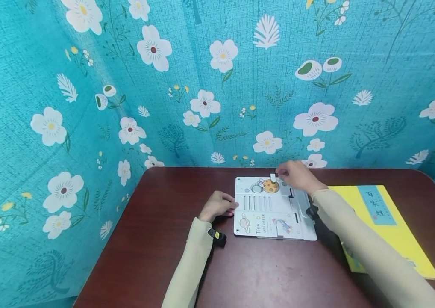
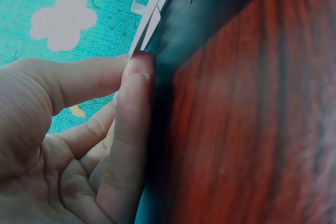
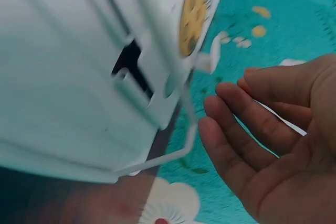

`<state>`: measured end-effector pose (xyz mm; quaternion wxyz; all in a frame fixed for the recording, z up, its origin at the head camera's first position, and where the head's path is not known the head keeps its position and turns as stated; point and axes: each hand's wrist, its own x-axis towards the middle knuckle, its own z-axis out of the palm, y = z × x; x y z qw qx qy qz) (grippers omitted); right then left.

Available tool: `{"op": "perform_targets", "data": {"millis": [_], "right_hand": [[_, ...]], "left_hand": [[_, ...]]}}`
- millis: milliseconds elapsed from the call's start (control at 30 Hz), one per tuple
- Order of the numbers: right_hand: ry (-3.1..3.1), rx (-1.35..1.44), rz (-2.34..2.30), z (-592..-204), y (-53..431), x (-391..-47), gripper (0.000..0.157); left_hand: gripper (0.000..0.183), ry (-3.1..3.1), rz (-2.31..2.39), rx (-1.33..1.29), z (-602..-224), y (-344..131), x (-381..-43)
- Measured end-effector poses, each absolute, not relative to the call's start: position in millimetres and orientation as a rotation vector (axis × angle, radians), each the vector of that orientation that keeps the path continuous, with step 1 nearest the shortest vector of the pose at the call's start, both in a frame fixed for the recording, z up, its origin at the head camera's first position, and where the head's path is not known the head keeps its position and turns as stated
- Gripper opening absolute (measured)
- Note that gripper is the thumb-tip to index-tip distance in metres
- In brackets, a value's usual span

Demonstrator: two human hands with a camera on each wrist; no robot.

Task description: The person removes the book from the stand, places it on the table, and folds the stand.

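A white folding book stand (image 1: 256, 203) with astronaut, planet and rocket prints lies flat on the table. My left hand (image 1: 219, 204) is at its left edge; in the left wrist view, the thumb and index finger of that hand (image 2: 100, 114) pinch the thin panel edge. Over the stand's far right corner is my right hand (image 1: 296, 174). The right wrist view shows this hand (image 3: 273, 124) with fingers loosely bent and nothing held, close to a small white clip (image 3: 210, 59) and a bent wire support (image 3: 191, 129), apart from both.
A yellow book (image 1: 371, 226) with a blue title strip lies on the right, partly under my right forearm. The dark red wooden table (image 1: 163, 222) meets a turquoise flowered cloth (image 1: 217, 141) at its far edge.
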<state>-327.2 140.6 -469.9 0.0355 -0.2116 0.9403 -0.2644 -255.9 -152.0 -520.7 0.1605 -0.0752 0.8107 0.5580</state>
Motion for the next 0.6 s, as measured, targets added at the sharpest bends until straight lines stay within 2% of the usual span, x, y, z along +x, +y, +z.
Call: {"op": "perform_targets", "data": {"millis": [267,600], "right_hand": [[2.788,-0.568,-0.786,-480,141,-353,0.029],[2.672,-0.484,-0.808,-487,134,-364,0.033]], "left_hand": [[0.017,2.346,1.571,-0.223,-519,-152,-254],[0.018,2.315,1.618,-0.261,-522,-151,-255]]}}
